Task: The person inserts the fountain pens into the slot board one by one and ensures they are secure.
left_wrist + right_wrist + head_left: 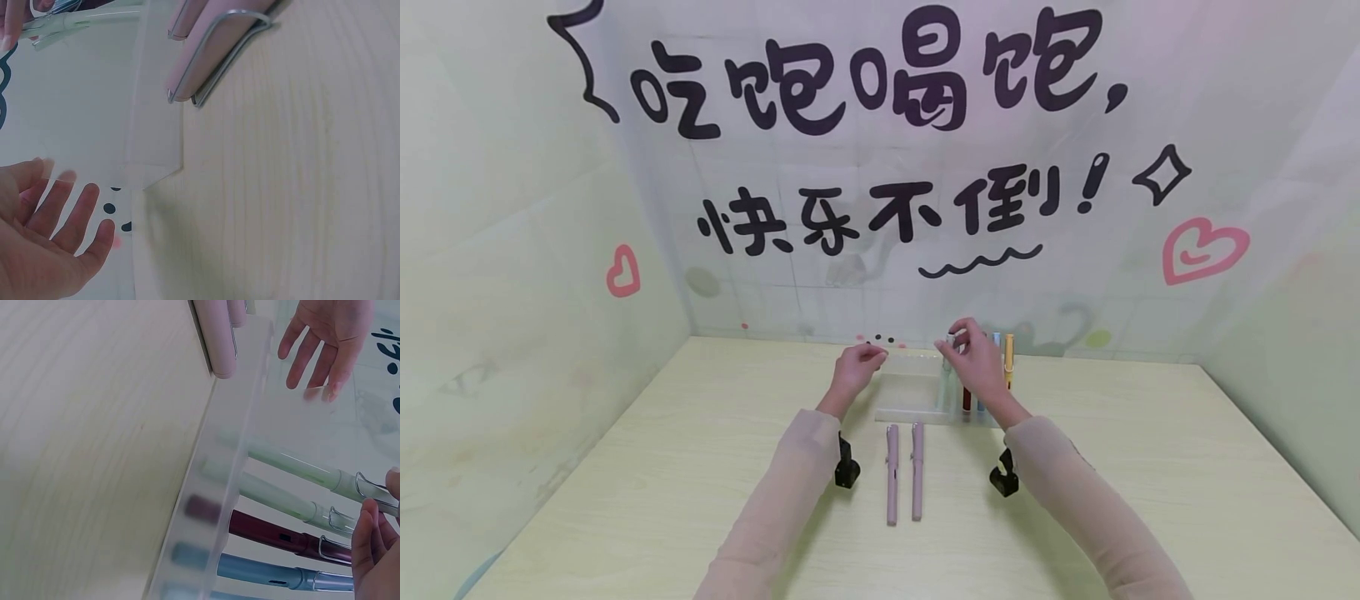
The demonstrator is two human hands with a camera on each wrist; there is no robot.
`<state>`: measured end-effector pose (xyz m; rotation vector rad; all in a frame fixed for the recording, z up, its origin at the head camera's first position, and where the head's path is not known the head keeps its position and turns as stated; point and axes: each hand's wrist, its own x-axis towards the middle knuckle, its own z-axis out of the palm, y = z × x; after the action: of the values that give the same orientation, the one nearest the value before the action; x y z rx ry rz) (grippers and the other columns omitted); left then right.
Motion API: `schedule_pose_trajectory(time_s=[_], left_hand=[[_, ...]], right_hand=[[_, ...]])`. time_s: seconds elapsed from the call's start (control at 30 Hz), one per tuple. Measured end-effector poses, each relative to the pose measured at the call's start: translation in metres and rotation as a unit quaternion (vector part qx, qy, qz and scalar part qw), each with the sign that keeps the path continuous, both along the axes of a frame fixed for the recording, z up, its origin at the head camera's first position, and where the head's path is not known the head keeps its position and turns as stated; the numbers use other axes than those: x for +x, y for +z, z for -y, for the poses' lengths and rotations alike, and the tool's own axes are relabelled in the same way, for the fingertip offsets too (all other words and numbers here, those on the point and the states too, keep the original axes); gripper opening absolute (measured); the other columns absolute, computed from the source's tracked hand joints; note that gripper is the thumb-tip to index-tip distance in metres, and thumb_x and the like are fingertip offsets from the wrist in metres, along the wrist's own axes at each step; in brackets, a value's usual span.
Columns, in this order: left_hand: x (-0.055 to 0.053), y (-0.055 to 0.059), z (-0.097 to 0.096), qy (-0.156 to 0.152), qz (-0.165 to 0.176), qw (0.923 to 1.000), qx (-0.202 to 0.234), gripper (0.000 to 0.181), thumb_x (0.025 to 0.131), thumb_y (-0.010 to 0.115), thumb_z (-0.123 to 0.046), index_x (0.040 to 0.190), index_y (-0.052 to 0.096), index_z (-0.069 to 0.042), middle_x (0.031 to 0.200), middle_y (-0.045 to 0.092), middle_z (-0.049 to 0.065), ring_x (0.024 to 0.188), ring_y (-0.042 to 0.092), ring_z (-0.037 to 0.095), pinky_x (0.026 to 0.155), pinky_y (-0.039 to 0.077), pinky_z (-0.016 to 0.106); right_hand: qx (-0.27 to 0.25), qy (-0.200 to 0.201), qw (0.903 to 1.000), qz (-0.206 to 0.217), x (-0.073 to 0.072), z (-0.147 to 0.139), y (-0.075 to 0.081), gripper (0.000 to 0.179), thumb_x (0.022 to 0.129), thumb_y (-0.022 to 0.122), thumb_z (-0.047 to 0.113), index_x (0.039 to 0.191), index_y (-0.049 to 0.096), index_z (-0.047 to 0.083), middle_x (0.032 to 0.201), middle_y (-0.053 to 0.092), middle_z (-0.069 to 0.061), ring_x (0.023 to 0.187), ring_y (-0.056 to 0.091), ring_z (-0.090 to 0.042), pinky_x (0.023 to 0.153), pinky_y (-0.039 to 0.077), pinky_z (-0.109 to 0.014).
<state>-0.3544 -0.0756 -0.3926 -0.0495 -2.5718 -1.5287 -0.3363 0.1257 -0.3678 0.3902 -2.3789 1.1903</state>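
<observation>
Pale green pen (294, 467), with wire clip: stands in the clear stand (898, 414), its lower end behind the frosted front ledge, its cap end between thumb and fingertips of the right hand (981, 362), which pinches it.

Second pale green pen (275, 495): just beside the first, in the same stand. Next along the row: dark red pen (265, 532), blue pen (256, 571), paler blue pen (234, 595), the last partly cut off by the right wrist view. Yellow pen (1009, 358): at the row's right end in the head view, partly behind the right hand.

Left hand (855, 369): at the stand's left side, thumb and fingertip pinching the edge of the clear panel, remaining fingers spread.

Lilac pens, two (892, 477) (917, 473): lying side by side, apart, on the pale wood-grain table (1150, 467), in front of the stand, clip ends toward it.

Sleeves, two (778, 500) (1086, 496): pale, each with a black device (847, 471) (1004, 479) at the cuff.

Backdrop (820, 321): whitish sheet, black Chinese lettering, pink hearts.
</observation>
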Motion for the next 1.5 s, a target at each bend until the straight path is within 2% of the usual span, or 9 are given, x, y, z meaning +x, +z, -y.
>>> schedule_pose_trajectory(time_s=[0.3,0.5,0.63,0.8,1.0,1.5], left_hand=[[0.000,-0.001,0.000,-0.003,0.001,1.0000,-0.002,0.021,0.087,0.057,-0.019,0.099,0.063,-0.003,0.093,0.063,0.009,0.083,0.059,0.021,0.072,0.047,0.032],[-0.001,-0.001,0.000,-0.006,-0.002,1.0000,0.003,0.022,0.087,0.057,-0.020,0.099,0.064,-0.003,0.093,0.063,0.009,0.083,0.059,0.021,0.072,0.047,0.032],[-0.001,-0.002,0.000,-0.006,-0.003,1.0000,0.004,0.021,0.087,0.057,-0.019,0.098,0.064,-0.002,0.093,0.063,0.009,0.083,0.059,0.021,0.072,0.047,0.032],[0.000,-0.002,0.000,-0.007,-0.001,1.0000,0.005,0.022,0.087,0.057,-0.020,0.099,0.063,-0.002,0.093,0.063,0.009,0.083,0.059,0.021,0.072,0.047,0.032],[0.000,-0.002,0.000,-0.007,-0.004,1.0000,0.000,0.022,0.087,0.057,-0.020,0.099,0.064,-0.003,0.093,0.063,0.009,0.083,0.059,0.021,0.072,0.047,0.031],[-0.001,-0.001,0.000,-0.006,0.000,1.0000,0.005,0.022,0.087,0.057,-0.020,0.099,0.063,-0.003,0.094,0.063,0.009,0.084,0.059,0.020,0.072,0.047,0.031]], right_hand=[[0.001,0.016,0.9998,0.009,0.001,0.001,-0.001,0.027,0.083,0.062,0.027,0.098,0.049,0.008,0.076,0.059,-0.005,0.060,0.053,-0.016,0.050,0.044,-0.028],[-0.004,0.046,0.9982,0.039,0.003,-0.002,0.000,0.026,0.084,0.061,0.019,0.104,0.050,0.009,0.084,0.060,-0.006,0.064,0.054,-0.017,0.053,0.046,-0.028],[0.002,0.054,0.9977,0.041,0.003,-0.004,0.000,0.025,0.084,0.059,0.014,0.107,0.052,0.009,0.083,0.058,-0.006,0.063,0.051,-0.018,0.053,0.044,-0.029],[0.013,0.050,0.9981,0.032,0.002,-0.005,-0.002,0.027,0.083,0.060,0.010,0.110,0.054,0.010,0.070,0.053,-0.004,0.059,0.047,-0.017,0.051,0.040,-0.028],[0.009,0.045,0.9980,0.043,-0.002,-0.005,-0.005,0.029,0.085,0.058,0.011,0.113,0.054,0.011,0.055,0.044,-0.003,0.049,0.038,-0.016,0.045,0.035,-0.027],[0.012,0.015,0.9973,0.071,-0.009,-0.004,-0.007,0.034,0.086,0.056,0.012,0.119,0.053,0.008,0.054,0.041,-0.003,0.046,0.036,-0.015,0.041,0.032,-0.025]])
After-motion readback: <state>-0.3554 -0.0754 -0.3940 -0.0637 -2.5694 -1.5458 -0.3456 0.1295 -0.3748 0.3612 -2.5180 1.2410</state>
